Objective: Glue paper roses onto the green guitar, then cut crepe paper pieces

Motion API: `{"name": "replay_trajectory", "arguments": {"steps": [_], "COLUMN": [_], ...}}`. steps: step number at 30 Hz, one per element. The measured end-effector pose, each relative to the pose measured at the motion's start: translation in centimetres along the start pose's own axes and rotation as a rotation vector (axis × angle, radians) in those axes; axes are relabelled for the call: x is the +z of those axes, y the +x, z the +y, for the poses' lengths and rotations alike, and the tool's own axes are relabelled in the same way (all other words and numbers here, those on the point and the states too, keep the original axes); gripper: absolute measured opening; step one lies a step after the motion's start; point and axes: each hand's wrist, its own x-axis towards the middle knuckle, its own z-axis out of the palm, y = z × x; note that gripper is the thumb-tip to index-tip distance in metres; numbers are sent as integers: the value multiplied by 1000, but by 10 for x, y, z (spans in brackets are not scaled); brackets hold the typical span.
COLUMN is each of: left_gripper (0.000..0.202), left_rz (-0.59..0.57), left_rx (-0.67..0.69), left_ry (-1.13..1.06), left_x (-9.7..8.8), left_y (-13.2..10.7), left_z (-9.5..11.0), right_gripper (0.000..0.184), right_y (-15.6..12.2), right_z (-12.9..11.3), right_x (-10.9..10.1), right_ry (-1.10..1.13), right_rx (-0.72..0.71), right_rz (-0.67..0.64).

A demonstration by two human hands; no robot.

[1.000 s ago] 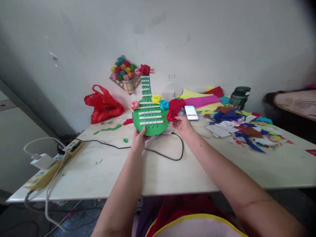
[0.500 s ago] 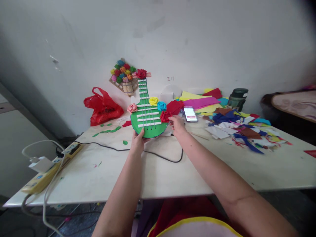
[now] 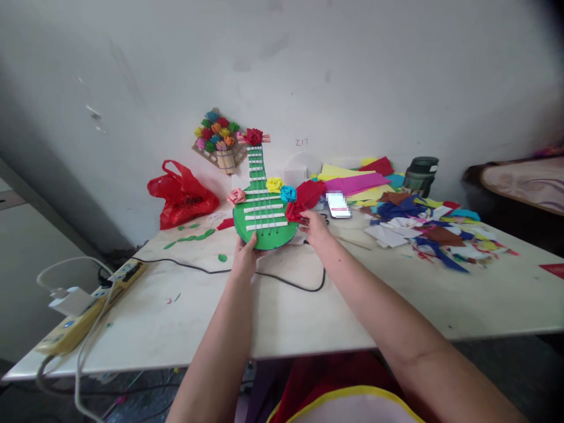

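Note:
A green paper guitar (image 3: pixel 264 220) with white strips and paper roses stands upright over the white table (image 3: pixel 273 299). My left hand (image 3: pixel 245 254) grips its lower left edge, fingers closed on it. My right hand (image 3: pixel 315 226) pinches a red paper rose (image 3: pixel 294 212) against the guitar's right edge. Pink, yellow and blue roses sit along the body's top, and a red rose (image 3: pixel 254 136) caps the neck.
A phone (image 3: pixel 338 205) lies just right of the guitar. Coloured paper sheets and scraps (image 3: pixel 418 220) cover the right side. A red bag (image 3: pixel 183 197), a flower basket craft (image 3: pixel 219 141), a black cable (image 3: pixel 282 281), a power strip (image 3: pixel 88 308) and a dark jar (image 3: pixel 419 174) stand around.
The guitar has tilted slightly and shifted left and down. My right hand brought the red rose from beside the guitar onto its right edge.

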Motion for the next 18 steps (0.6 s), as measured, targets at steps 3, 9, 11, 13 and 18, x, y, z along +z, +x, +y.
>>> {"name": "replay_trajectory", "arguments": {"steps": [3, 9, 11, 13, 18], "left_gripper": [48, 49, 48, 48, 48], "left_rz": [-10, -9, -10, -12, 1], "left_rx": [1, 0, 1, -2, -5], "left_ry": [5, 10, 10, 11, 15], "left_x": [0, -2, -3, -3, -2], "left_y": [0, 1, 2, 3, 2], "left_z": [0, -2, -2, -2, -1], "right_gripper": [8, 8, 9, 8, 10], "right_y": [-1, 1, 3, 4, 7], "right_z": [-2, -2, -1, 0, 1], "right_x": [1, 2, 2, 2, 1], "right_ry": [15, 23, 16, 14, 12], "right_rx": [12, 21, 19, 19, 6], "right_rz": [-17, -23, -21, -17, -11]}}
